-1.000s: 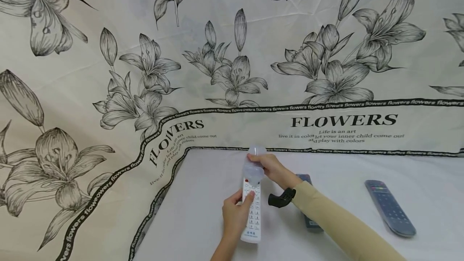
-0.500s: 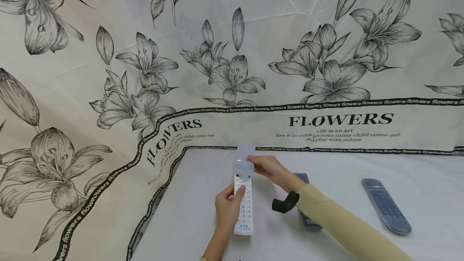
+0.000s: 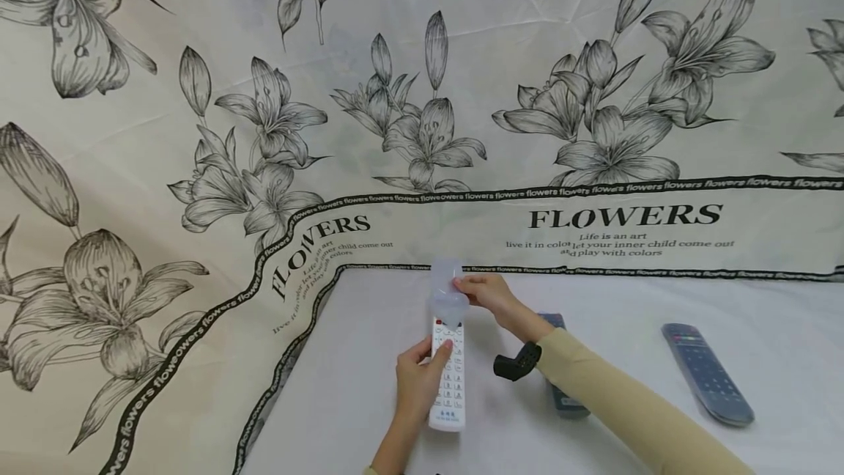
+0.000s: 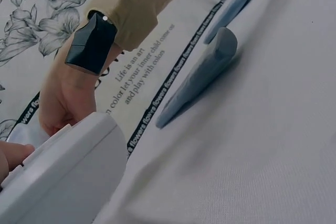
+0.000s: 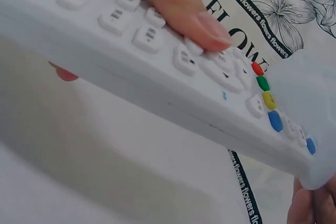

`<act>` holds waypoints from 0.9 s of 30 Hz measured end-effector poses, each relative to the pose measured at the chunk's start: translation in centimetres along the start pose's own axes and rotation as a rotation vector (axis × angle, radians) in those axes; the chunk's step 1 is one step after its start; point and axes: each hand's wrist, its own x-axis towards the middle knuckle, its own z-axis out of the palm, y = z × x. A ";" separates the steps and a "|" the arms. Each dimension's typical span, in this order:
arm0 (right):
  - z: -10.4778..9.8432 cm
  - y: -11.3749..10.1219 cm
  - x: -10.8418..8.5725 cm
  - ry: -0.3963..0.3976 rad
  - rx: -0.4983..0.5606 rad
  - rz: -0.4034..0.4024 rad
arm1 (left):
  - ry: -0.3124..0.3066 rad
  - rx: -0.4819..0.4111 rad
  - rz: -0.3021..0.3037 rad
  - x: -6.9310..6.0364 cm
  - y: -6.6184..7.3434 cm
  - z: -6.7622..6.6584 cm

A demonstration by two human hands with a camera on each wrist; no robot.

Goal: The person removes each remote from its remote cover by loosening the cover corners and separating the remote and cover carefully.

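Note:
A white remote control [image 3: 451,403] with rows of buttons stands out in front of me, its top end inside a translucent, soft-looking sleeve [image 3: 447,286]. My left hand [image 3: 415,381] grips the remote's middle, thumb on the button face; fingertips show under it in the right wrist view. With my right hand [image 3: 493,300] I pinch the sleeve's right edge, above the remote's end. Seen from the right wrist, the sleeve [image 5: 310,95] reaches just past the coloured buttons [image 5: 269,99]. The right fingertips are partly hidden behind the remote [image 4: 68,174] in the left wrist view.
Two dark remotes lie on the white tabletop [image 3: 356,358] to the right: one [image 3: 572,403] partly behind my right forearm, another [image 3: 708,376] farther right. A flower-printed cloth [image 3: 461,233] rises behind the table. A black band [image 3: 517,362] is on my right wrist.
Both hands and the remote have shifted slightly left. The right fingers have moved from across the sleeve to its right edge, and the sleeve's upper part now stands more spread out.

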 end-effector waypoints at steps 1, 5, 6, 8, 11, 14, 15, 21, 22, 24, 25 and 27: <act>-0.2 0.0 0.1 0.011 -0.010 -0.001 | -0.009 0.014 -0.002 -0.2 0.0 0.2; -1.3 -0.4 0.5 0.019 -0.040 -0.010 | -0.034 0.047 -0.018 -0.9 -0.3 1.0; -1.6 -0.6 0.6 0.014 -0.043 -0.009 | -0.027 0.051 -0.021 -0.9 -0.4 1.2; -1.9 -0.8 0.7 -0.009 -0.043 -0.019 | -0.011 0.044 -0.018 -0.8 -0.5 1.1; -1.9 -1.0 0.6 -0.030 -0.024 -0.040 | 0.009 0.049 -0.005 -0.5 -0.6 0.6; -1.8 -1.0 0.4 -0.064 0.018 -0.052 | 0.015 0.059 -0.007 -0.3 -0.7 0.1; -1.8 -1.0 0.4 -0.076 0.026 -0.057 | 0.016 0.064 -0.012 -0.2 -0.8 -0.1; -1.6 -1.0 0.0 -0.111 0.058 -0.087 | 0.006 0.088 -0.062 0.5 -1.6 -0.9; -1.6 -1.0 0.0 -0.106 0.063 -0.091 | 0.001 0.092 -0.068 0.7 -1.7 -1.1; -1.6 -1.0 -0.1 -0.095 0.060 -0.100 | -0.007 0.108 -0.083 1.2 -1.9 -1.5; -1.6 -0.9 -0.1 -0.085 0.064 -0.096 | -0.009 0.117 -0.087 1.4 -2.0 -1.7; -1.7 -0.8 -0.2 -0.075 0.070 -0.086 | -0.009 0.145 -0.095 1.9 -2.1 -2.1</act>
